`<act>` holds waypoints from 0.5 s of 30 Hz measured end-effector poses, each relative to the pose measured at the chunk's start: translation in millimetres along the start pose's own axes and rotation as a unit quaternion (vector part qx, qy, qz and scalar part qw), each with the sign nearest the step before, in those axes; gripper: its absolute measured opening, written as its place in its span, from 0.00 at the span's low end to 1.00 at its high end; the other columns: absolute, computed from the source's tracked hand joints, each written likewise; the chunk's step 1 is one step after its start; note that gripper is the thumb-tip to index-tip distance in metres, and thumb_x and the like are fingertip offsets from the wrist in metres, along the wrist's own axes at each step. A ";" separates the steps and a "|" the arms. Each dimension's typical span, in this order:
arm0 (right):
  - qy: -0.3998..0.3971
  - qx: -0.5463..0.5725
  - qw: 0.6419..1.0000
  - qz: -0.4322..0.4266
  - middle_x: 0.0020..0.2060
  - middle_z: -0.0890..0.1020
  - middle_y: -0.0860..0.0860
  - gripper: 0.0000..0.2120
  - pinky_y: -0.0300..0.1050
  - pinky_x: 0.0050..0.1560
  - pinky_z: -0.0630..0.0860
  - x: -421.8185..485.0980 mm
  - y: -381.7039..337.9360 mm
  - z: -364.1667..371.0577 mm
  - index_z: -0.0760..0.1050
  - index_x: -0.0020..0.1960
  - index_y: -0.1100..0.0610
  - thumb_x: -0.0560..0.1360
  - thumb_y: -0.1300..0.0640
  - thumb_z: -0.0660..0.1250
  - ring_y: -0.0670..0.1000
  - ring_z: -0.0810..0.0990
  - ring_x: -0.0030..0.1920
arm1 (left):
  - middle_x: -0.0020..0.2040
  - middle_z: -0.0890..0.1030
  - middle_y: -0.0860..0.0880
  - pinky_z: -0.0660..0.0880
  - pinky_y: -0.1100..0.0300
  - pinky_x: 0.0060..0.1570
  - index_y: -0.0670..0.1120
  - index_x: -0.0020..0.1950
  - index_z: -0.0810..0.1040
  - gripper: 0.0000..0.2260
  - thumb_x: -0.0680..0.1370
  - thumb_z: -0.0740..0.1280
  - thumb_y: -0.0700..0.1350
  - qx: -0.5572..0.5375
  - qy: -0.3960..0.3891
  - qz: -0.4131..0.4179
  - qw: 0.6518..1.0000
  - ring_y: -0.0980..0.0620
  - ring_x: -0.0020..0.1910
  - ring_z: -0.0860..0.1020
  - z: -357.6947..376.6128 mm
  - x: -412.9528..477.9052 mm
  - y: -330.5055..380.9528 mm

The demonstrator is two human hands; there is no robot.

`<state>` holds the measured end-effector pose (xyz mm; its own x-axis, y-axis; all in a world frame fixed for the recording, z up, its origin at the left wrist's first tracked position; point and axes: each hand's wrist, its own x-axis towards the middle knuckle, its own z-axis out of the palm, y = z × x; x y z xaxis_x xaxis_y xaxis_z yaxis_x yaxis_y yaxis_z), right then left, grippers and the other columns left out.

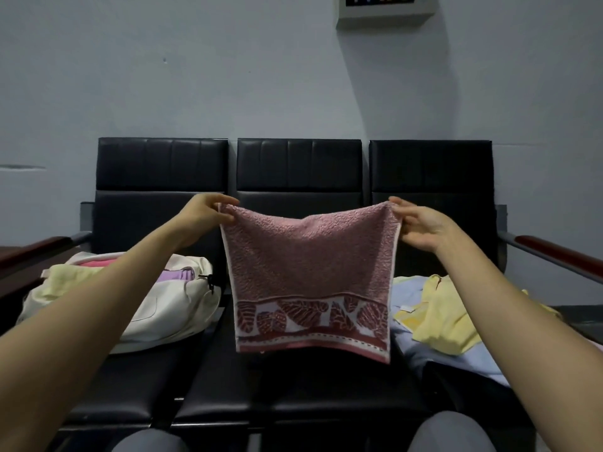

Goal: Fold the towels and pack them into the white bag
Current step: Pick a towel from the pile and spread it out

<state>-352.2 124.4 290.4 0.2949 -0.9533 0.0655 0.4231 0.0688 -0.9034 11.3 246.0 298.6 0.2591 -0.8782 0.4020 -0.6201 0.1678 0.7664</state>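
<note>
The pink towel [310,265] hangs open and flat in the air in front of the middle seat of the row of black seats [293,380], held by its two upper corners; its upper edge sags a little in the middle, and its band of leaf pattern is at the bottom; I cannot tell if the lower edge touches the seat. The left hand [202,216] pinches the upper left corner between thumb and fingers [228,201]; the right hand [424,230] pinches the upper right corner with thumb and first finger, and its other fingers are loosely spread under it; both arms are stretched forward.

The white bag [163,308] lies on the left seat, near the left edge of the row, partly behind the left forearm; its opening is at the top, and inside it show a pale yellow cloth [68,278], a bright pink cloth [98,263] and a purple cloth [177,275]; a dark zip pull [208,278] hangs at its right end.

On the right seat lies a loose pile, just beside the hanging towel: a light blue towel [421,350] under a yellow towel [447,318], both unfolded and wrinkled.

A dark red armrest [561,256] stands at the right end of the row; behind the backrests is a grey wall [163,76] with a white box [385,8] at the top; two knees in grey [146,442] show at the front edge.
</note>
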 end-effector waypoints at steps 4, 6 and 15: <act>0.088 -0.231 0.949 -0.197 0.42 0.82 0.52 0.12 0.35 0.41 0.79 -7.7 -2.5 -4.0 0.79 0.53 0.61 0.72 0.71 0.69 0.48 0.80 0.44 | 0.55 0.80 0.42 0.73 0.52 0.60 0.42 0.61 0.79 0.15 0.74 0.70 0.34 0.068 0.059 0.017 0.996 0.46 0.56 0.77 -5.9 -3.4 1.0; 0.102 -0.373 0.881 -0.274 0.47 0.81 0.50 0.16 0.32 0.47 0.75 -15.7 -5.3 -6.5 0.79 0.59 0.60 0.72 0.67 0.71 0.45 0.79 0.47 | 0.55 0.80 0.43 0.73 0.54 0.57 0.42 0.60 0.80 0.14 0.74 0.70 0.36 0.088 0.097 0.048 0.990 0.48 0.53 0.77 -7.5 -9.1 4.8; 0.179 -0.445 0.795 -0.372 0.46 0.77 0.50 0.05 0.30 0.41 0.68 -7.2 -11.7 -1.8 0.77 0.50 0.58 0.75 0.61 0.70 0.45 0.75 0.44 | 0.48 0.79 0.44 0.72 0.54 0.47 0.42 0.53 0.83 0.10 0.74 0.72 0.44 0.143 0.140 0.097 0.975 0.49 0.46 0.75 -17.5 10.7 14.3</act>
<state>-360.8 130.0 299.7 -0.0831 -0.6669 0.7405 -0.4541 -0.6361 -0.6239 18.2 246.8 322.6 0.2826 -0.6794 0.6772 -0.8484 0.1523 0.5070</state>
